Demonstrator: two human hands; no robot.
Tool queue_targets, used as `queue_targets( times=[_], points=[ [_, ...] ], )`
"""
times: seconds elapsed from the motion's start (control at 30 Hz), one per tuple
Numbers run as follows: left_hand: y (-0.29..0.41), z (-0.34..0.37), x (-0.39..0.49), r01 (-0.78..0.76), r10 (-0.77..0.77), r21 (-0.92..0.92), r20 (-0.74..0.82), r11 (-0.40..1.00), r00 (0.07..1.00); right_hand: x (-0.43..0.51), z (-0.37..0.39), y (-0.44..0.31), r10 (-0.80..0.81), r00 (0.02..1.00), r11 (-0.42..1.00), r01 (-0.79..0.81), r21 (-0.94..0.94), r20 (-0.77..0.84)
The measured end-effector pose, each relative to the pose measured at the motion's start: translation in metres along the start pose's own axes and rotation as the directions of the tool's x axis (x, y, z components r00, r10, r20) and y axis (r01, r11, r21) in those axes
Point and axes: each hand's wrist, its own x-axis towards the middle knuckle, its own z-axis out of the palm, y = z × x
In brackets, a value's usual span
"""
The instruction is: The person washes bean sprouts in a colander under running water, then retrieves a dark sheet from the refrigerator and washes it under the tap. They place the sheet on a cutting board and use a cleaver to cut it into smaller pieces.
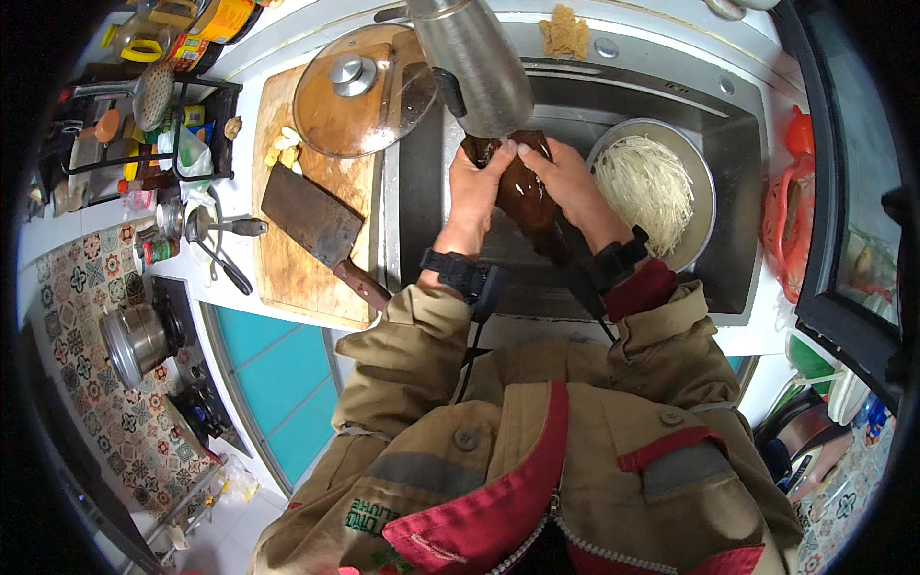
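Over the steel sink, my left hand and my right hand grip the top of a wet, glossy dark brown sheet that looks like kelp. Both thumbs nearly meet on its upper edge, and the sheet hangs down between my wrists. Just above, the large steel tap covers part of the sink. To the right of my right hand, a round metal basin in the sink holds thin pale strands, perhaps shredded vegetable or mushrooms.
Left of the sink lies a wooden cutting board with a cleaver, garlic and ginger pieces and a glass lid. A tan scrubber rests behind the sink. A red plastic basket stands at right, beside a dark-framed window.
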Motion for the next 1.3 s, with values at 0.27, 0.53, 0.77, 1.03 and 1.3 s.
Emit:
queue_targets(
  times=[0.27,0.53,0.77,1.03,1.3],
  points=[
    [-0.015,-0.006,-0.014,0.177,-0.173,-0.146,0.043,0.973,0.984,0.002,-0.005,-0.009,0.168,0.984,0.901,-0.128,0.414,-0.062],
    [-0.01,-0.03,-0.005,0.575,-0.601,-0.192,-0.135,0.795,0.787,-0.005,-0.005,-0.014,-0.004,0.988,0.996,-0.009,0.085,0.152],
    [-0.018,-0.044,-0.011,0.454,-0.379,-0.624,0.261,0.635,0.888,-0.037,0.017,-0.02,-0.316,0.828,0.638,0.547,-0.543,0.462],
    [-0.04,-0.037,-0.005,0.347,-0.442,-0.621,0.0,0.703,0.897,-0.051,-0.009,-0.011,-0.14,0.961,0.981,0.166,-0.097,0.237],
    [-0.019,-0.014,-0.017,0.394,-0.441,-0.617,0.084,0.681,0.894,-0.034,-0.002,0.008,0.607,0.78,0.757,-0.626,0.188,0.153]
  ],
)
